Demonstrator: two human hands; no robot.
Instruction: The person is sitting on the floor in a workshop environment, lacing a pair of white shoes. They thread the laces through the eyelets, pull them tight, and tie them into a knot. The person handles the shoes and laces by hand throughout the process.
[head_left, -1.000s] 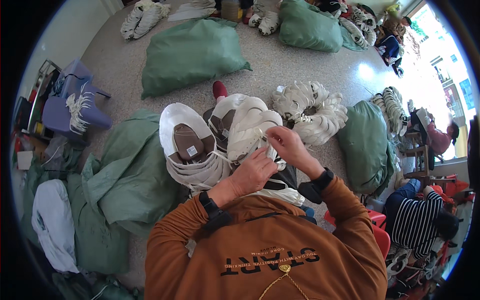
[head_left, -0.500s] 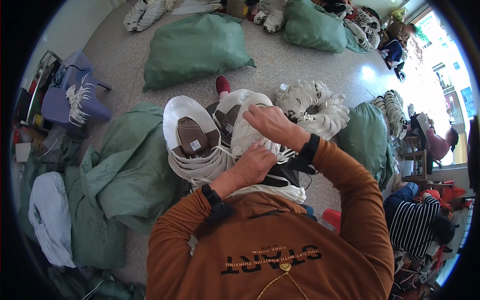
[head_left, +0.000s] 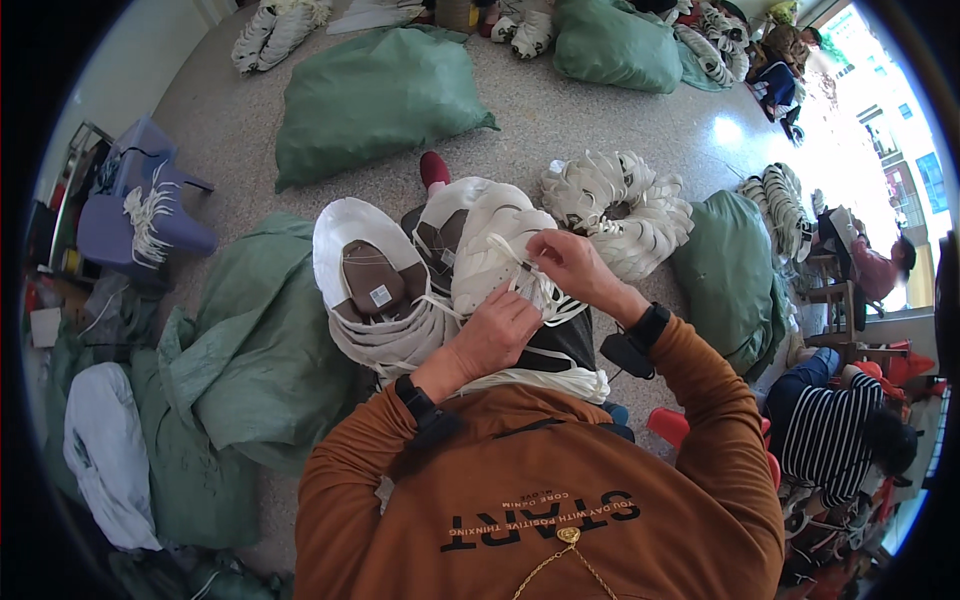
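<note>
A stack of white shoe uppers [head_left: 497,225] lies over my lap. My left hand [head_left: 497,330] is closed at the near edge of the top upper, its fingertips pinching it beside the lace holes. Just to the right, my right hand [head_left: 580,268] pinches a white shoelace [head_left: 503,247], which curves across the upper in a loop. More loose lace ends hang under the right hand. Left of this stack stands another pile of white uppers [head_left: 350,225], its brown lining and a small white label facing up. A bundle of white laces [head_left: 560,383] lies across my lap.
A ring of white uppers [head_left: 655,235] lies on the floor ahead to the right. Green sacks [head_left: 380,105] stand around me, a bulky one [head_left: 285,340] at my left. A purple chair [head_left: 140,215] holds white laces. Another person in a striped top [head_left: 830,430] sits at right.
My right hand has moved from above the top upper to its right side, lower down. A lace loop now shows on the upper. My left hand stays at its near edge.
</note>
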